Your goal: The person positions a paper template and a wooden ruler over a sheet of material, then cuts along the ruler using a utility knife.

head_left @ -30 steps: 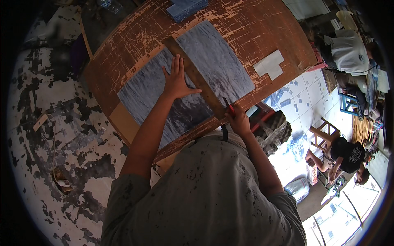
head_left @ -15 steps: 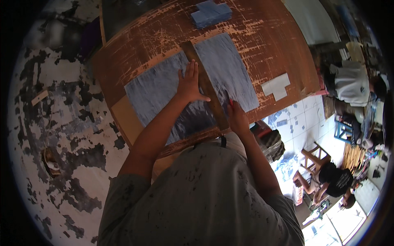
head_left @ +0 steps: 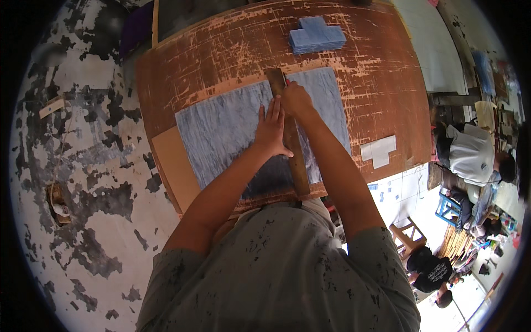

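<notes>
Blue sheet (head_left: 221, 130) lies flat on the surface (head_left: 182, 72), likely thin and limp. Left hand (head_left: 272, 130) presses open beside the wooden straightedge (head_left: 290, 138); right hand (head_left: 296, 99) is closed near its far end.

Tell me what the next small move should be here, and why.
Probably draw the right hand back along the wooden straightedge toward the body: it sits at the far end, while the left hand presses flat, pinning the straightedge on the blue-grey sheet.
</notes>
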`<state>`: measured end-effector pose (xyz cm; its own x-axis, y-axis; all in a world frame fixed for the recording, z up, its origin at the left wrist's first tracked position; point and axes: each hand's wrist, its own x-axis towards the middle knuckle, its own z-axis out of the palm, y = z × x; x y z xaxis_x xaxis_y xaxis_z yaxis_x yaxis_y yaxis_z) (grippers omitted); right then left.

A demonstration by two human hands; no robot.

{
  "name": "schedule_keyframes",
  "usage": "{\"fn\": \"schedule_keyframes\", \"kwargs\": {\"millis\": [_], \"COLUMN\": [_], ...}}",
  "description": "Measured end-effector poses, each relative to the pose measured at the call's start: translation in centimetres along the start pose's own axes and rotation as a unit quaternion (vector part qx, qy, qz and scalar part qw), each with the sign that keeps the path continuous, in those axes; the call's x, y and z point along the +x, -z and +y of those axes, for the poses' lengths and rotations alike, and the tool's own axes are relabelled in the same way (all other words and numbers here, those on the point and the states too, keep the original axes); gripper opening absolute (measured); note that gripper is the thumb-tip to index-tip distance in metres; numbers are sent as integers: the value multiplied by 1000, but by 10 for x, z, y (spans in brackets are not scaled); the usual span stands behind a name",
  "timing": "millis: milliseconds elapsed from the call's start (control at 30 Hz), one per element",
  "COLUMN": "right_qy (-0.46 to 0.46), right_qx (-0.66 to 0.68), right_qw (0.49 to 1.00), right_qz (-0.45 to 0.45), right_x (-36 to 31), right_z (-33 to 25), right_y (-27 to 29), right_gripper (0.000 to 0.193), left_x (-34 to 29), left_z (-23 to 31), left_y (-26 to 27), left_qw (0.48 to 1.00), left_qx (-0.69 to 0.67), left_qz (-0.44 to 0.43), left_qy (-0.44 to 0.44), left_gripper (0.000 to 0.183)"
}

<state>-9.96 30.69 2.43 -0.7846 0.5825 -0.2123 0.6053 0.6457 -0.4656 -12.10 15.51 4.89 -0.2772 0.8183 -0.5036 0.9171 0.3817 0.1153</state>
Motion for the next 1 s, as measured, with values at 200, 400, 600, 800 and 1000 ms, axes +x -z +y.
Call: {"fn": "schedule_keyframes", "kwargs": {"millis": [200, 400, 600, 800, 1000], "right_qy": [-56, -89, -6, -113, -54], "right_qx": [26, 33, -59, 26, -41], "right_qw": [996, 986, 986, 975, 974], "right_qz": [-63, -137, -157, -189, -214], "right_x": [10, 3, -61, -111, -165], "right_z": [-11, -12, -15, -4, 14], "right_y": [16, 23, 40, 30, 20], "right_gripper": [43, 52, 46, 42, 38], "left_x": [3, 2, 1, 1, 1], "left_z": [0, 0, 3, -1, 2], "left_y": [-2, 1, -1, 5, 8], "left_qw": [1000, 1000, 999, 999, 999], "left_qx": [-14, 6, -29, -23, -24], "left_qz": [20, 20, 44, 27, 10], "left_qy": [1, 5, 14, 18, 22], "left_gripper": [158, 156, 170, 171, 170]}}
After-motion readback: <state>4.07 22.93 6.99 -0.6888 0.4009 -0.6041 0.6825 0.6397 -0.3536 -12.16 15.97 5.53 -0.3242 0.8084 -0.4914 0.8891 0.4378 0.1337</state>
